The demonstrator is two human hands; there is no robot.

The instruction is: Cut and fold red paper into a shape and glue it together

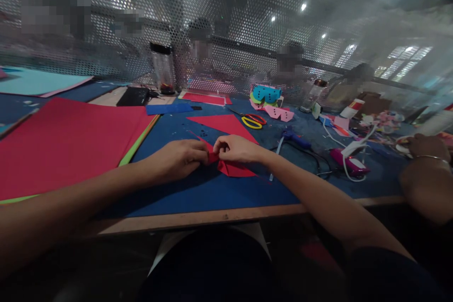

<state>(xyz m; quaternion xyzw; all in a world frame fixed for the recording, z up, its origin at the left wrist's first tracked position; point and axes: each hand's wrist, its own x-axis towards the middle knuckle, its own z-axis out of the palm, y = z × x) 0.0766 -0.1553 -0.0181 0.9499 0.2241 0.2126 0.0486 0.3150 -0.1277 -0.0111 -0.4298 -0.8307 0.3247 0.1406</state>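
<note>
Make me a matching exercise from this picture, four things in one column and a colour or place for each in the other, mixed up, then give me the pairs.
Things:
1. Scissors
2. Glue gun
3. Folded red paper
4. Large red sheet

Colours and places:
A. At the fingers of the left hand and right hand
B. Over a lime-green sheet
C. Yellow and red handles
D. Blue

Pairs: 1-C, 2-D, 3-A, 4-B
</note>
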